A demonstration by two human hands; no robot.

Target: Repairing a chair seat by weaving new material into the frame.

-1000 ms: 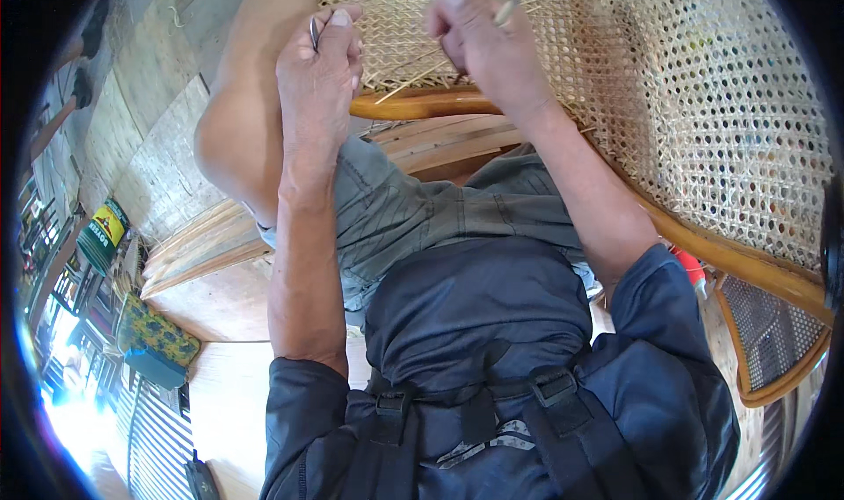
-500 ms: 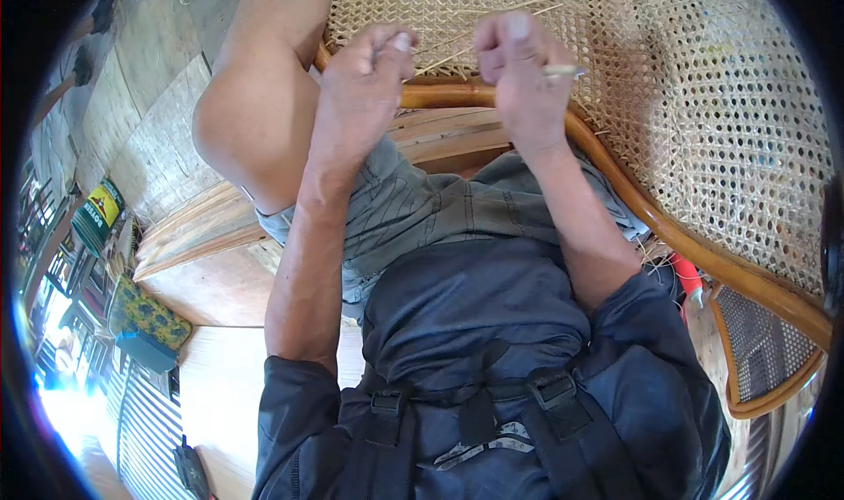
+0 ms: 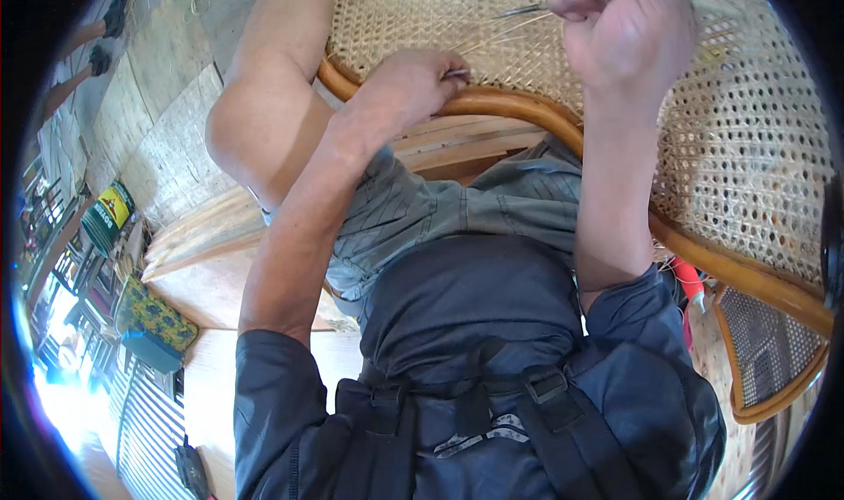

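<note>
While gripped: one cane strand (image 3: 501, 36)

The woven cane seat (image 3: 527, 25) runs off the top edge, so its far side is out of view. Above the seat, the right hand (image 3: 629, 30) is cut at the knuckles by that same edge; its closed fingers hide whatever they grip, apart from a thin metal tip (image 3: 523, 10) poking out. At the seat's wooden rim (image 3: 501, 105), the left hand (image 3: 413, 83) covers the end of the cane strands (image 3: 497, 36), and what it pinches is too small to tell. Far left of the seat, two feet (image 3: 101, 39) are blurred.
</note>
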